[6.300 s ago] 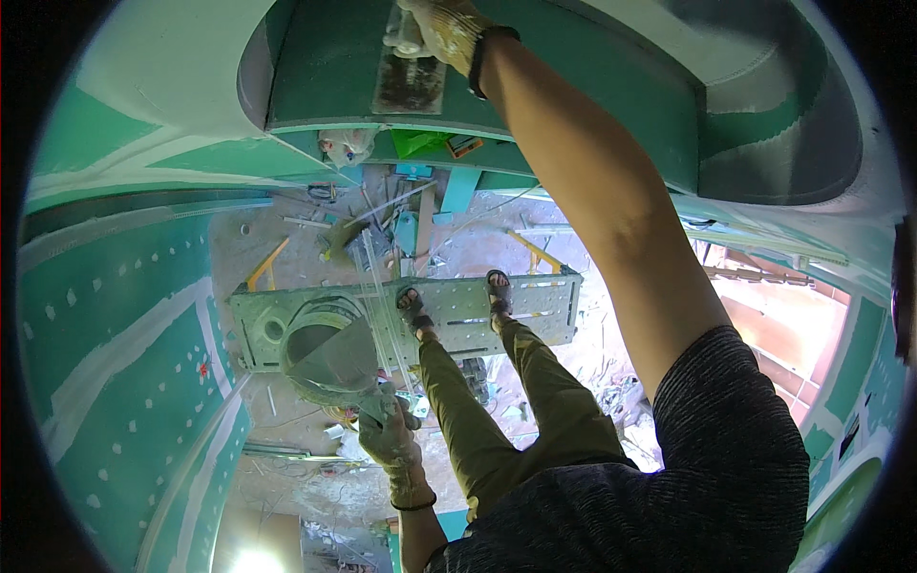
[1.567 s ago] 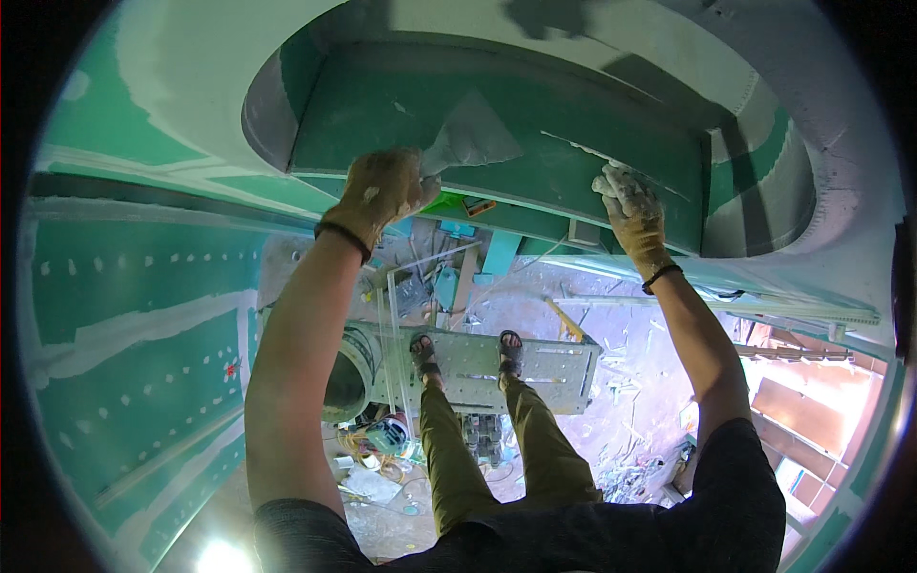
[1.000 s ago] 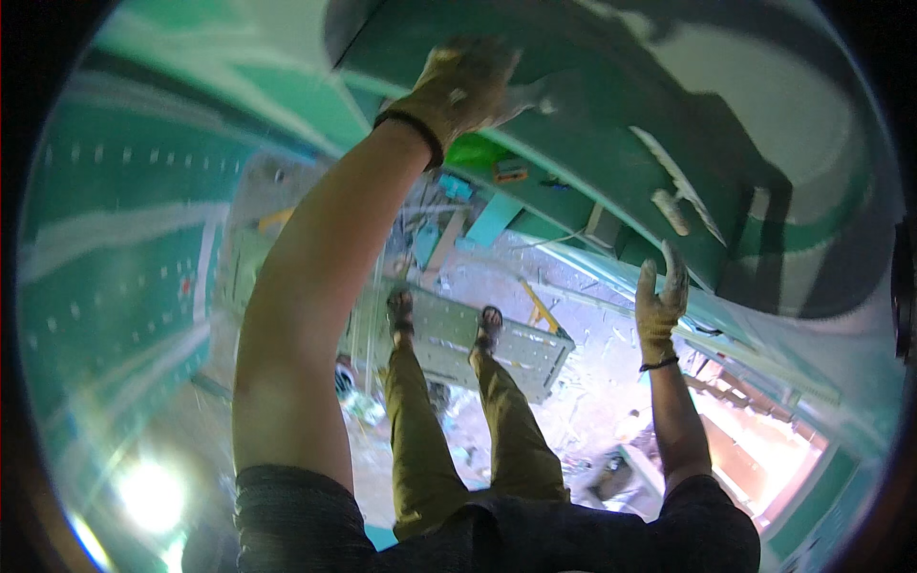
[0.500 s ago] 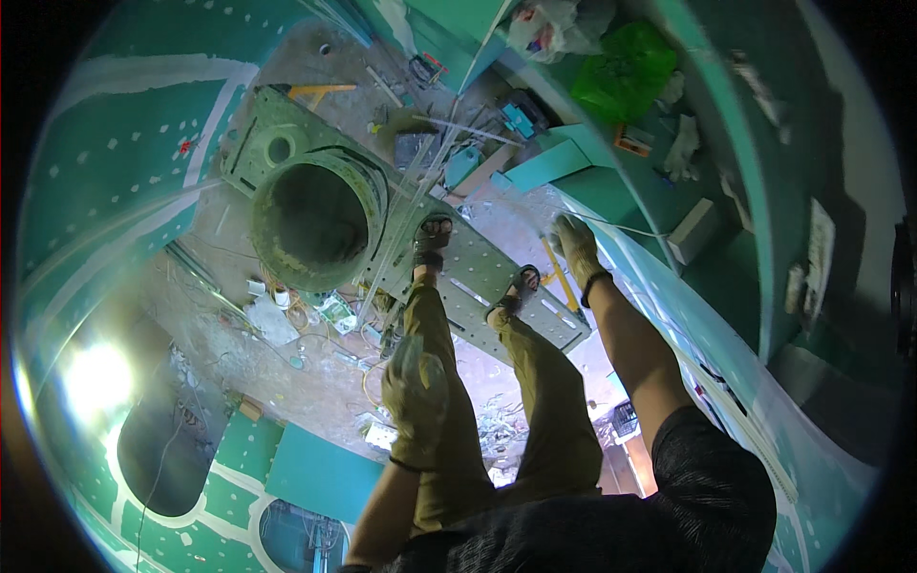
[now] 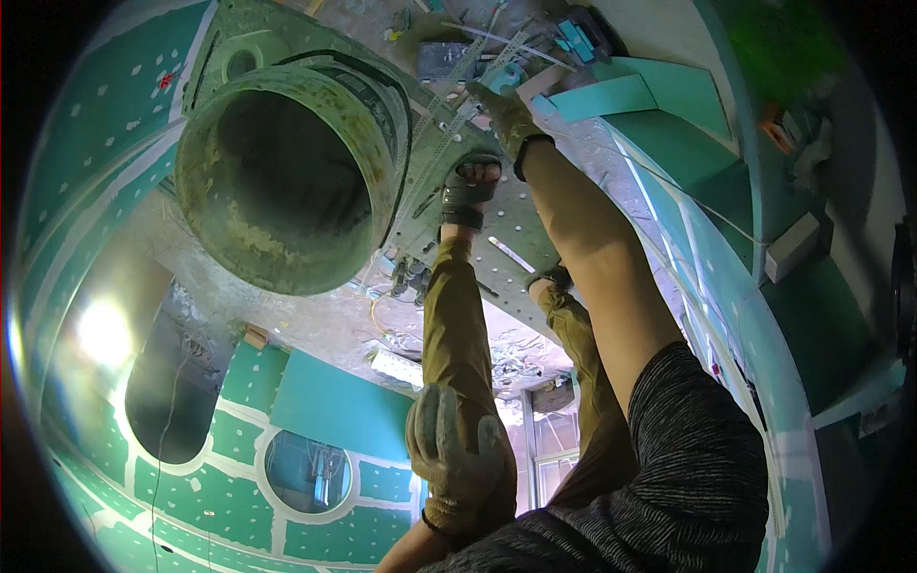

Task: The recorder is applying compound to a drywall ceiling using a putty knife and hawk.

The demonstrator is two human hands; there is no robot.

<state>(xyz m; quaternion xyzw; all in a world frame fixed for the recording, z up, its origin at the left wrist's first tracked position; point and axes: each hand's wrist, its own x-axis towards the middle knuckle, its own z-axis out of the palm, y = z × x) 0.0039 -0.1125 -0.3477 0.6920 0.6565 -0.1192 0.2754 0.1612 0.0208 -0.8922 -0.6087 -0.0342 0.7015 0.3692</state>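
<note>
I stand in sandals on a work platform (image 5: 535, 218) with holes and slots. My right hand (image 5: 508, 119), in a pale work glove, reaches out over its far edge. Its fingers are apart, by the perforated metal strips (image 5: 449, 103) that lie slantwise across the platform; whether they touch is unclear. My left hand (image 5: 457, 456), gloved too, lies against my left thigh with its fingers stretched out and nothing in it. Left of my feet, a large round bucket (image 5: 287, 181), stained inside, takes up that end of the platform.
Beyond the platform lie a dark tool case (image 5: 587, 38) and green board offcuts (image 5: 659, 100). A curved green board wall (image 5: 726, 248) runs along the right. Debris and cables litter the floor (image 5: 220, 250). A bright lamp (image 5: 105, 332) shines at the left.
My right hand has moved forward and left, from beside the platform's right part to the metal strips. The left hand has lowered onto my thigh. My view has come closer to the bucket.
</note>
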